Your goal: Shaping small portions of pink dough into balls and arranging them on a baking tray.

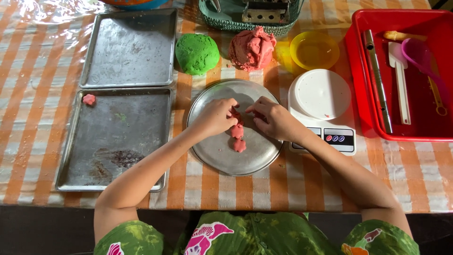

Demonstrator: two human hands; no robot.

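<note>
Seen from above, two bare hands meet over a round metal plate at the middle of a table covered in an orange-and-white checked cloth. The left hand and right hand both have their fingertips drawn together, pinching a small piece of pink dough between them near the plate's centre.

Just below, toward 6 o'clock on the plate, lie two small pink flower-shaped pieces, one touching the next. These look finished; a third appears to be in the making.

At 12 o'clock beyond the plate sit a green dough ball and a rough pink dough lump, both large, so most of the dough seems unused.

At 9 o'clock lie two metal baking trays, one behind the other. The nearer holds just one pink shape at its far left corner, so little has been laid out.

At 3 o'clock stands a white kitchen scale, with a yellow bowl behind it and a red bin of utensils further right.
</note>
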